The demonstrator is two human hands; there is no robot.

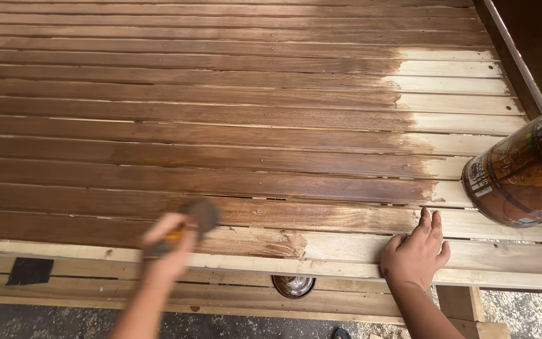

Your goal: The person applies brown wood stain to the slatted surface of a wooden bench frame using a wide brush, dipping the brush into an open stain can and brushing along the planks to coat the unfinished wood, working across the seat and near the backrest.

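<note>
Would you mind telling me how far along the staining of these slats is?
Most of the slatted wooden panel already looks dark brown. The left hand holds a blurred brush on a near slat; the right hand rests flat on the pale front edge. Left: the bare strip at the right end and the unstained front rail. A stain can stands nearby.

1. A woodworking or finishing site, probably outdoors or in an open workshop.
2. A large slatted wooden frame lies half stained dark brown, its right end bare and pale.
3. A stain can stands on the slats.
4. Wood shavings litter the rough ground.
</note>
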